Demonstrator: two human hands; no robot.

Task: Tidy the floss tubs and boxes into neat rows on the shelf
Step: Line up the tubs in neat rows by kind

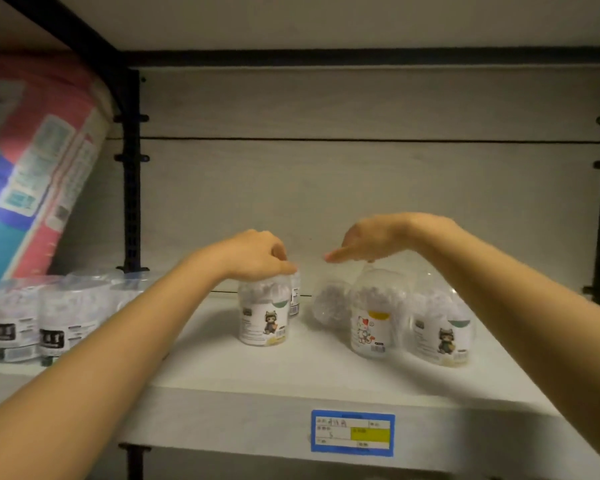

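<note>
On the white shelf (243,372) my left hand (257,254) grips the lid of an upright clear floss tub with a cat label (264,317). Another tub (295,292) stands just behind it. My right hand (371,239) hovers with fingers apart just above a tub with a white-cat label (373,317), a fingertip near its top; contact is unclear. A plain clear tub (328,303) sits behind it, and a second cat-label tub (442,327) stands to its right.
Clear tubs with black labels (39,323) crowd the shelf's left end. A large pink and blue soft pack (32,168) leans at the far left. Black uprights (132,174) frame the bay. A blue price tag (352,433) is stuck on the shelf's front edge.
</note>
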